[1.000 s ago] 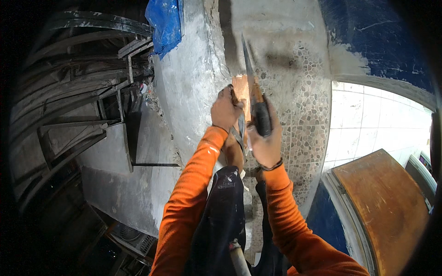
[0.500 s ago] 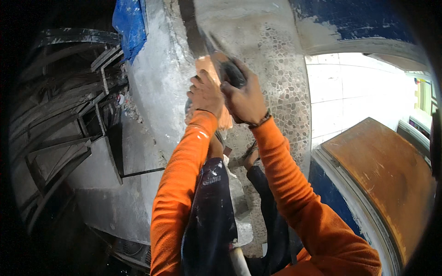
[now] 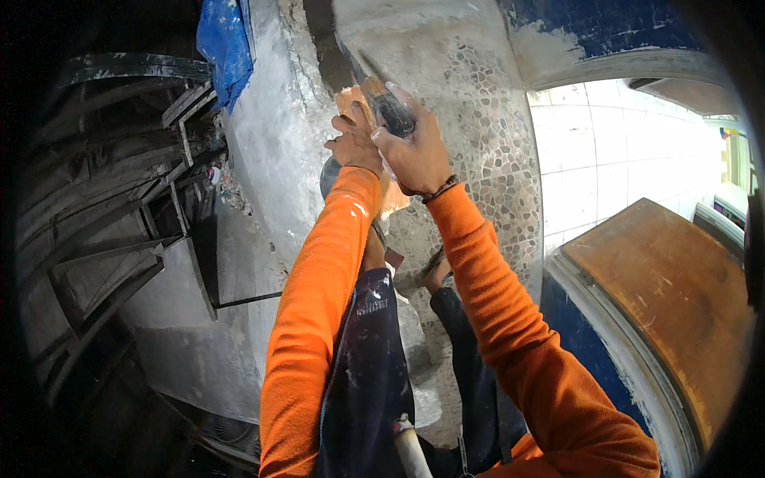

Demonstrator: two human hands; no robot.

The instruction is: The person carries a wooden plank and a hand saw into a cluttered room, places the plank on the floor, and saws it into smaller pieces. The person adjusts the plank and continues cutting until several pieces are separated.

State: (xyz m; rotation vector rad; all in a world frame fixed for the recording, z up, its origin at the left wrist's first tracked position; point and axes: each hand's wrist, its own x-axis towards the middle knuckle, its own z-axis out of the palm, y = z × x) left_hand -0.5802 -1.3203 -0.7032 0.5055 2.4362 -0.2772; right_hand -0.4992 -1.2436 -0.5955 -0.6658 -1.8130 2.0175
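My left hand lies over a pale, rough-grained piece of wood, its fingers bent across the upper part. The wood's lower end emerges to the right of my left wrist. Close beside it, my right hand is wrapped round the dark handle of a hand tool. A brown section lies beyond the handle, and what looks like a thin dark blade stretches up and left. The tool's exact kind is unclear. Under my left wrist a dark rounded thing shows in part.
A grey concrete ledge runs along the left, with a blue sheet over it. Dark metal frames stand farther left. Pebble-patterned floor lies to the right, beside white tiles and a brown-topped cabinet. A cigarette juts in below.
Both hands have shifted slightly up and away from me, the wood with them. My left fingers have changed their hold a little. The tool's handle shows more clearly, less smeared by motion.
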